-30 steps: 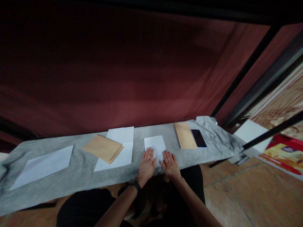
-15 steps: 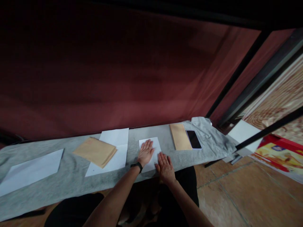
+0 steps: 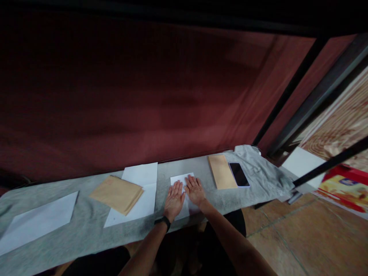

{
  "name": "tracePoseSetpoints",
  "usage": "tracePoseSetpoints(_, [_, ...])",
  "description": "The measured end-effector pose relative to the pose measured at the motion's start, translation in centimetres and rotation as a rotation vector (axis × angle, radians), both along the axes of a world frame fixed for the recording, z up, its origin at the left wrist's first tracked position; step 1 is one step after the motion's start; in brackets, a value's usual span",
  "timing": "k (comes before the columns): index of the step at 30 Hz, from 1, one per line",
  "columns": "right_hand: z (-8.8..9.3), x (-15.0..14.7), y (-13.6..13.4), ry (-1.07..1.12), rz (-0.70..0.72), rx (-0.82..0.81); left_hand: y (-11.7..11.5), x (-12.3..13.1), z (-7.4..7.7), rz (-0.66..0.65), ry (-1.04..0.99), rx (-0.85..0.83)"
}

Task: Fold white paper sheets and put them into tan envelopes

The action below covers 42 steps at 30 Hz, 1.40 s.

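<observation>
A small white folded paper (image 3: 179,179) lies on the grey cloth-covered table (image 3: 86,214) right in front of me. My left hand (image 3: 174,200) rests flat on its near left part, fingers stretched out, a dark band on the wrist. My right hand (image 3: 194,189) lies flat on the paper's right side, fingers spread, reaching a little further than the left. Both hands press on the sheet and hold nothing.
To the left lie a stack of brown envelopes (image 3: 117,193) on white sheets (image 3: 138,191) and a further white sheet (image 3: 34,222). To the right sit a brown envelope (image 3: 220,171) and a black phone (image 3: 239,174). A dark red curtain (image 3: 143,96) hangs behind.
My right hand slid forward from the paper's near edge onto its far right part. My left hand went forward over the sheet, then drew back toward its near left part.
</observation>
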State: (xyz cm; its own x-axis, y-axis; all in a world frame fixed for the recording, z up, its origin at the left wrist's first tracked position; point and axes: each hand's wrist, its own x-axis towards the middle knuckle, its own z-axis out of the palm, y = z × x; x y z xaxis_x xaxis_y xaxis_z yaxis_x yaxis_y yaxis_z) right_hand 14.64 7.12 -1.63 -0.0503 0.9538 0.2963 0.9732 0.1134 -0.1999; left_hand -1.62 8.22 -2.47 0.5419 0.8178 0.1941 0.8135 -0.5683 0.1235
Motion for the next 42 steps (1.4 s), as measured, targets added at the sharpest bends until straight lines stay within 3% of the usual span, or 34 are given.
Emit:
tracePoseSetpoints(5, [-1.0, 1.7, 0.3, -0.016, -0.110, 0.031, 0.2, -1.9, -0.1, 0.070, -0.027, 0.040])
tracePoseSetpoints(10, [-0.5, 2.4, 0.0, -0.029, -0.147, 0.061, 0.0, -2.7, 0.1, 0.122, -0.058, 0.044])
tracePoseSetpoints(15, [-0.1, 0.7, -3.3, -0.032, -0.140, 0.068, -0.6, -2.0, 1.4, 0.185, -0.061, 0.003])
tracePoseSetpoints(17, [-0.5, -0.5, -5.9, -0.038, -0.032, 0.076, -1.8, -1.2, 1.8, 0.150, -0.073, 0.006])
tracePoseSetpoints(19, [-1.2, -1.3, -8.7, -0.054, 0.044, 0.078, -3.5, -0.5, 1.9, 0.022, -0.075, 0.006])
tracePoseSetpoints(21, [-1.6, -1.6, -10.9, -0.073, 0.050, 0.074, -5.2, -0.2, 1.7, -0.076, -0.068, 0.003])
tracePoseSetpoints(24, [-1.6, -1.1, -12.9, -0.084, 0.007, 0.065, -7.2, -1.1, 1.2, -0.109, -0.037, 0.011])
tracePoseSetpoints(33, [-1.1, 0.9, -14.3, -0.091, -0.023, 0.077, -7.7, -5.4, 1.0, -0.132, -0.038, 0.099])
tracePoseSetpoints(36, [-1.0, 0.8, -14.4, -0.079, -0.033, 0.068, -8.3, -4.4, 1.3, -0.105, -0.055, 0.101])
tracePoseSetpoints(42, [-0.3, 0.6, -14.8, -0.071, 0.088, 0.021, -10.0, -1.1, 1.3, -0.223, -0.027, 0.060])
